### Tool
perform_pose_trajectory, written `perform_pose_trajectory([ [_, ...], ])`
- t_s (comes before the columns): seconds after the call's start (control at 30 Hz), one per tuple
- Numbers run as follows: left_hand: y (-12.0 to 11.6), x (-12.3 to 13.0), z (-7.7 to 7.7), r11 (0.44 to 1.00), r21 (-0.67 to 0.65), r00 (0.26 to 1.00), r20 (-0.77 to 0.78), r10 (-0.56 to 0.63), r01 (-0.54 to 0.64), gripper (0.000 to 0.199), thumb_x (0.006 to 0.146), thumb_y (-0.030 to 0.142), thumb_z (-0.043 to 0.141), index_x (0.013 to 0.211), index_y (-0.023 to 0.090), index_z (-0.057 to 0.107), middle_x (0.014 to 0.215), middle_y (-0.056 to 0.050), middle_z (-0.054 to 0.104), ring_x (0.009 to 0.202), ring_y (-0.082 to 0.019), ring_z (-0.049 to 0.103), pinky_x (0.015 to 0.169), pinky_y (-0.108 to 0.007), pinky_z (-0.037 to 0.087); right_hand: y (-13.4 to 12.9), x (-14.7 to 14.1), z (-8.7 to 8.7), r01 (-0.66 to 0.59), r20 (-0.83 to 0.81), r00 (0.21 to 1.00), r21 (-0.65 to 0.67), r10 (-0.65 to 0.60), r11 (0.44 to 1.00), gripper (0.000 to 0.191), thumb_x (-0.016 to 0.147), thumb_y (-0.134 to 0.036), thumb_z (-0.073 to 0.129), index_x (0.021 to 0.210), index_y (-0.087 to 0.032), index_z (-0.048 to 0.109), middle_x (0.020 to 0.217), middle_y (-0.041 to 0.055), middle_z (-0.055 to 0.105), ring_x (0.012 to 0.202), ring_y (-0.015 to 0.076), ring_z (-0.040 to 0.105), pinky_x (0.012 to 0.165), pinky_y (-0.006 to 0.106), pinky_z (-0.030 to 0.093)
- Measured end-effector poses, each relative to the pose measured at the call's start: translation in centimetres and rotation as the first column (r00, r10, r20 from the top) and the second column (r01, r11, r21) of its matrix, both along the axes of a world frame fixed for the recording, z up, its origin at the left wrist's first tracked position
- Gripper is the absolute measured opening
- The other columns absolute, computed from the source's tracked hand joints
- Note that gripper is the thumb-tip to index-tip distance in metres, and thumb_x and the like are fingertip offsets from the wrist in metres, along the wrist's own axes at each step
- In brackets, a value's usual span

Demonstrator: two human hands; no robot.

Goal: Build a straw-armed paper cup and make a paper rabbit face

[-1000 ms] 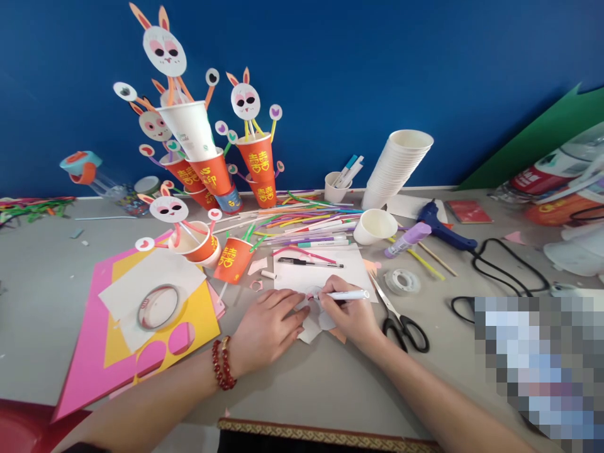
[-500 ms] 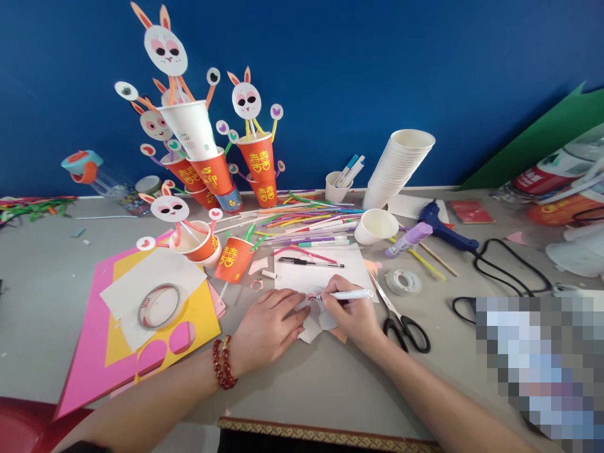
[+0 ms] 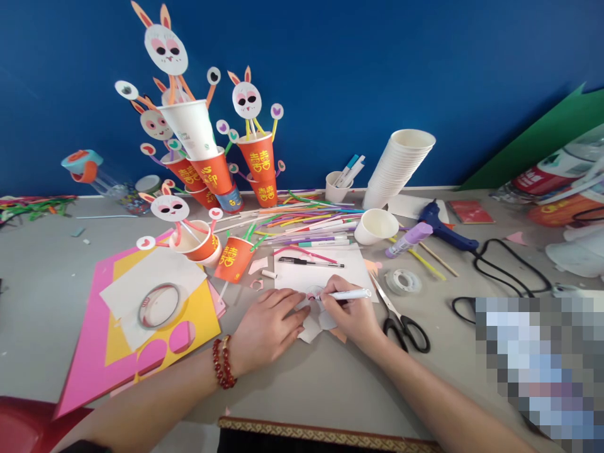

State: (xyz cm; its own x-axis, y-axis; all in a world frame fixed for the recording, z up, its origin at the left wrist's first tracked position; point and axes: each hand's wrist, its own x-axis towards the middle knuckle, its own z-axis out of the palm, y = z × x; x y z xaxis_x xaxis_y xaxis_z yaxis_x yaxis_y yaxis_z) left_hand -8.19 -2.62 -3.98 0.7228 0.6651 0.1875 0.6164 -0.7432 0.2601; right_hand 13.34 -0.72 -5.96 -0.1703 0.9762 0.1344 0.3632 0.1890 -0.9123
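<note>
A white marker [image 3: 352, 294] is pinched in my right hand [image 3: 352, 318], its tip on a small paper piece [image 3: 315, 292] with pink and dark marks. My left hand [image 3: 276, 324] lies flat with fingers stretched, its fingertips pressing the left edge of that piece. Under both is a white sheet [image 3: 292, 277], with a black pen [image 3: 311, 262] lying across its upper part. Paper scraps [image 3: 310, 328] stick out between my hands. A white marker cap [image 3: 269, 274] rests just beyond my left fingers. The marker's tip is partly hidden by my fingers.
Scissors [image 3: 403, 321], clear tape [image 3: 402, 282], a glue stick [image 3: 409, 240] and a glue gun [image 3: 446, 229] lie to the right. Behind are pipe cleaners [image 3: 302, 217] and stacked cups [image 3: 399, 167]. Rabbit-faced cups [image 3: 255, 154] stand left, beyond coloured paper [image 3: 111, 283] and a tape roll [image 3: 159, 306].
The marker in my right hand has tilted slightly, its rear end shifting a little to the left. My left hand stays in place on the paper.
</note>
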Motion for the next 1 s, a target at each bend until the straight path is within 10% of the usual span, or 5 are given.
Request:
perform_pose_trajectory([
  [1.0, 0.0, 0.01, 0.08, 1.0, 0.011, 1.0, 0.002, -0.005, 0.005, 0.031, 0.097, 0.027, 0.051, 0.125, 0.02, 0.062, 0.132, -0.01, 0.061, 0.12, -0.027, 0.055, 0.099, -0.045, 0.049, 0.09, 0.02, -0.08, -0.029, 0.052, 0.998, 0.01, 0.029, 1.0, 0.017, 0.085, -0.024, 0.051, 0.068, -0.022, 0.049, 0.058, -0.0048, 0.047, 0.051, 0.0118, 0.042, 0.049, 0.023, 0.031],
])
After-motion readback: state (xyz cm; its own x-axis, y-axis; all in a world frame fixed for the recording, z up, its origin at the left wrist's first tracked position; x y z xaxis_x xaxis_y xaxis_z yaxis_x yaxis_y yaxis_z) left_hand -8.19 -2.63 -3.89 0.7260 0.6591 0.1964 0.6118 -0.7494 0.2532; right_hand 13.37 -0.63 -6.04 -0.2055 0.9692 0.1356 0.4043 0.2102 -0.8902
